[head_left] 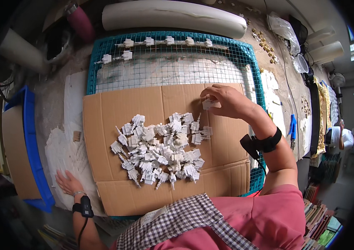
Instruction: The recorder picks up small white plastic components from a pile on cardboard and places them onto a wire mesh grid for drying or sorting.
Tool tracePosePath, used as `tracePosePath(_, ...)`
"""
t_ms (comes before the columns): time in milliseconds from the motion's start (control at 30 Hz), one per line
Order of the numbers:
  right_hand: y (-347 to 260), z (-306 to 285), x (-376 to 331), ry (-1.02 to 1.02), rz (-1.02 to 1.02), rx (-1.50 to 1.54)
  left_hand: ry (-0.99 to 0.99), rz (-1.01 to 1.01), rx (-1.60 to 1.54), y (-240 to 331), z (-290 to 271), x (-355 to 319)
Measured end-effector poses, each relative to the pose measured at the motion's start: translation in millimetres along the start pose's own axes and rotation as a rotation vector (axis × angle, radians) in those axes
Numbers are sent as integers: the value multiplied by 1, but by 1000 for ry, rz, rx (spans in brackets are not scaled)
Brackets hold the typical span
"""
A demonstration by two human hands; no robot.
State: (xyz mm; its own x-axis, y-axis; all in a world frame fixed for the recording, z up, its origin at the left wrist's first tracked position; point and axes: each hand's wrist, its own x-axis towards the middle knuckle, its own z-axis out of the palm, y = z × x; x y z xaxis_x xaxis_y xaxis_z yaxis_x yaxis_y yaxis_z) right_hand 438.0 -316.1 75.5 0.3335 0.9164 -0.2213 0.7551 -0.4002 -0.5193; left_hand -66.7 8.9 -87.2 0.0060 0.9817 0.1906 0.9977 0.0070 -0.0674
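My right hand [227,101] is above the far right part of a brown cardboard sheet [114,104]. Its fingers are closed on a small white moulded piece [211,104], partly hidden by them. A loose pile of similar small white pieces [160,150], blocky with thin pointed ends, lies in the middle of the cardboard. To the left of the sheet, my left hand [69,183] rests with spread fingers on a whitish-stained surface [62,150], holding nothing. Beyond the cardboard, several white pieces [148,41] stand in rows on the mesh of a teal plastic tray [91,71].
The cardboard lies over the near part of the tray. Behind it is a large white roll [172,16], with a pink bottle [80,23] at the far left. A blue-edged tray [33,146] stands left. Another person [341,135] sits far right.
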Motion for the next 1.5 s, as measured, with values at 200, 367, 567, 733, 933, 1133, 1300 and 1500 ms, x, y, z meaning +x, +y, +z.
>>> tracePosePath(200, 10, -9, 13, -84, -88, -185, 34, 46, -33, -10, 9, 4)
tracePosePath(367, 6, -1, 6, 303, 187, -73, 25, 24, -4, -6, 7, 6)
tracePosePath(567, 12, 18, 9, 245, 310, -200, 21, 17, 2, -3, 2, 3)
tracePosePath(733, 52, -18, 34, 553, 153, 17, 15, 4, -2, -11, 1, 4)
tracePosePath(933, 143, -57, 62, 681, 266, -81, -1, -20, -1, 2, -1, 1)
tracePosePath(1133, 147, -57, 76, 556, 225, -216, 64, 67, -32, -17, 8, 4)
tracePosePath(1300, 151, -57, 73, 518, 206, -286, 75, 72, -29, -12, 6, 5)
tracePosePath(1500, 122, -52, 57, 606, 207, -235, 49, 63, -21, -8, 9, 4)
